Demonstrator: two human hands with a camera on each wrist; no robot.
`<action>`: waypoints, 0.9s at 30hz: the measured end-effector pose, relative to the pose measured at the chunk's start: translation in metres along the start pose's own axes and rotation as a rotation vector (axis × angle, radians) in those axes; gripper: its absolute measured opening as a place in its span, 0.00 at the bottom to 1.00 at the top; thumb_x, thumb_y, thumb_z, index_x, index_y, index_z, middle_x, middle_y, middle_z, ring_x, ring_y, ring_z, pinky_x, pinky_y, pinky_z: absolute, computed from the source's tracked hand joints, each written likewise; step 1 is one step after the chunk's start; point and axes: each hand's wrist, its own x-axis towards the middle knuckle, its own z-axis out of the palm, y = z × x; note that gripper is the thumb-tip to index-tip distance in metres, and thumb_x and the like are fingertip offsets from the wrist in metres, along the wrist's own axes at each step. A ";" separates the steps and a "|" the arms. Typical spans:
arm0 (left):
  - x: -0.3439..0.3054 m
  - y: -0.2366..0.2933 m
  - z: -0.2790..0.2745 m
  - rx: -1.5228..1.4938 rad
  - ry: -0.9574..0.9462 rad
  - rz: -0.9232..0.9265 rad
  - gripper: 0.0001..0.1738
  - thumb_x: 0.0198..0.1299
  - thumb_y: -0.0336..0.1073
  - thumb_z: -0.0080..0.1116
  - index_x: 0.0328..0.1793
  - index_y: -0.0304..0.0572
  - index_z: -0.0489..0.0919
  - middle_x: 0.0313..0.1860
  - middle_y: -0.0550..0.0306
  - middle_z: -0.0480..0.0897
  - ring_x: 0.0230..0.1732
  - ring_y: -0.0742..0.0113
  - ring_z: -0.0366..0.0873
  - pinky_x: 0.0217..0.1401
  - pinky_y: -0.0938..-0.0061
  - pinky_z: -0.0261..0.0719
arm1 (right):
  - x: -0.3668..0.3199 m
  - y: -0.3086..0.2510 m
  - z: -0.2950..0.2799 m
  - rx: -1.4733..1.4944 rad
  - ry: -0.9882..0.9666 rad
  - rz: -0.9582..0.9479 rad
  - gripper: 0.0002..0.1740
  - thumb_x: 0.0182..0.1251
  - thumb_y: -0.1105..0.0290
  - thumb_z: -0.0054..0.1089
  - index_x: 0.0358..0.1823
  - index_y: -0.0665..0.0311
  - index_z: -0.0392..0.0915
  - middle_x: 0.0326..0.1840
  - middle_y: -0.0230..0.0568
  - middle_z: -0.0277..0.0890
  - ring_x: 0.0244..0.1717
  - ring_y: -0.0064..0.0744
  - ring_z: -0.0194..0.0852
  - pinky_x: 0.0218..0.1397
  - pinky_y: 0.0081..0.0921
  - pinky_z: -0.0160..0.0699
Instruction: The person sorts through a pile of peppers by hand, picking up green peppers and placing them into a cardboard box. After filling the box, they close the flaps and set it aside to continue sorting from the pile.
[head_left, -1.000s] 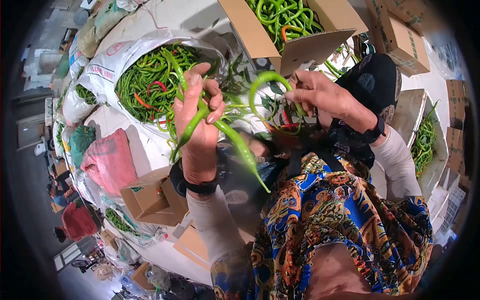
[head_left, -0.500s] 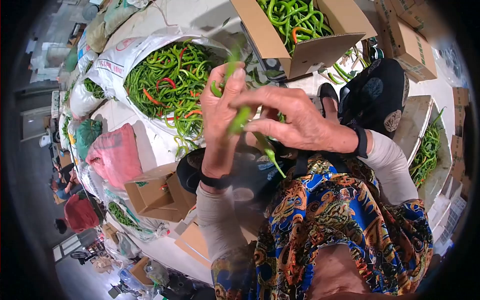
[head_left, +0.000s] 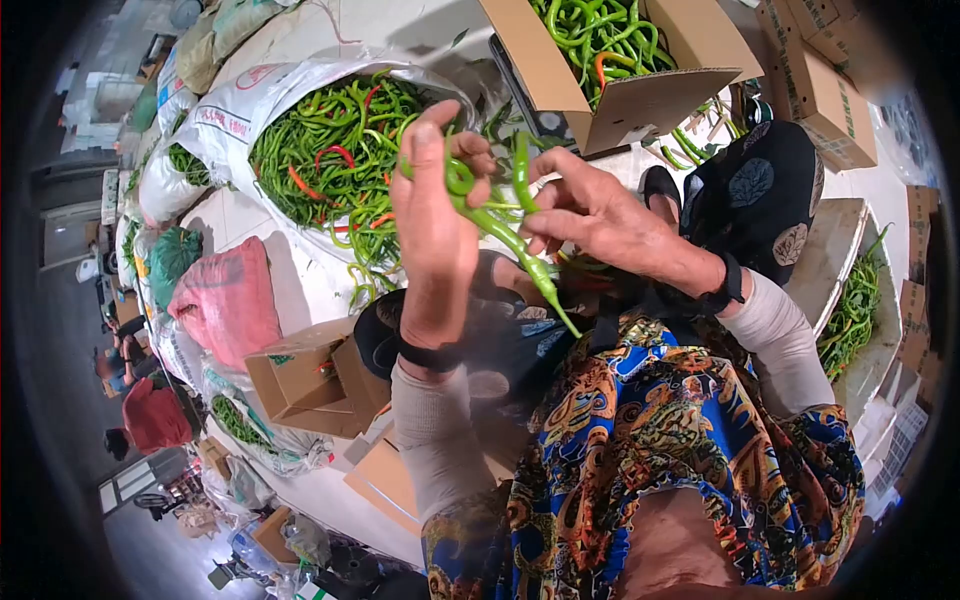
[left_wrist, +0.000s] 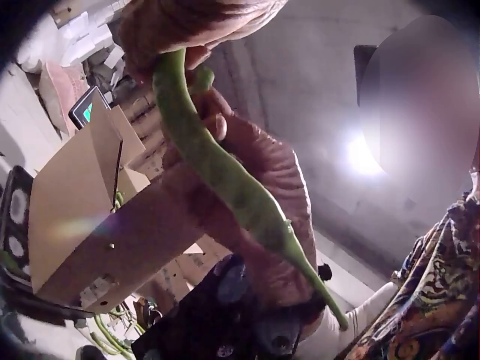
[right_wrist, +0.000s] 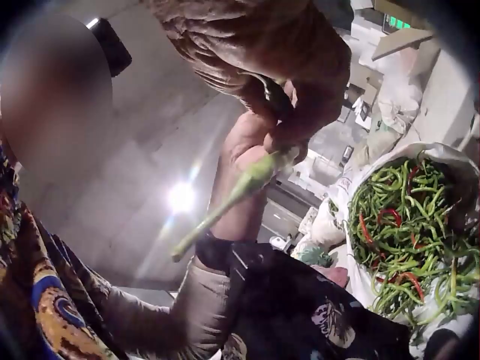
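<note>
Pale tiled floor (head_left: 305, 285), darker grey floor (head_left: 72, 350) beyond, grey ceiling (left_wrist: 300, 67), bright white light (left_wrist: 365, 154) glaring overhead

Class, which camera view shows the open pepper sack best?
The head view shows the white sack with mouth and printed side. The right wrist view shows it cut off at the edge; the left wrist view, none.
</note>
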 end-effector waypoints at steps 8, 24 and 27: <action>0.002 -0.003 -0.005 -0.167 -0.013 0.051 0.26 0.70 0.52 0.46 0.59 0.35 0.71 0.32 0.57 0.74 0.28 0.75 0.65 0.24 0.84 0.60 | -0.006 0.014 0.000 -0.060 -0.134 0.009 0.17 0.66 0.63 0.57 0.48 0.68 0.67 0.32 0.34 0.70 0.35 0.21 0.68 0.37 0.23 0.70; 0.010 -0.012 -0.001 -0.203 0.136 0.097 0.12 0.69 0.38 0.50 0.47 0.34 0.73 0.22 0.66 0.64 0.22 0.79 0.56 0.24 0.81 0.57 | 0.012 0.044 0.033 0.179 -0.103 -0.050 0.17 0.70 0.66 0.53 0.53 0.69 0.65 0.44 0.34 0.70 0.49 0.23 0.66 0.51 0.26 0.70; 0.011 -0.006 0.001 -0.195 0.240 0.086 0.13 0.69 0.39 0.51 0.46 0.34 0.73 0.21 0.67 0.64 0.20 0.79 0.55 0.24 0.82 0.56 | 0.015 0.050 0.040 0.217 -0.065 -0.127 0.18 0.69 0.66 0.54 0.54 0.69 0.66 0.41 0.38 0.72 0.44 0.25 0.69 0.49 0.28 0.71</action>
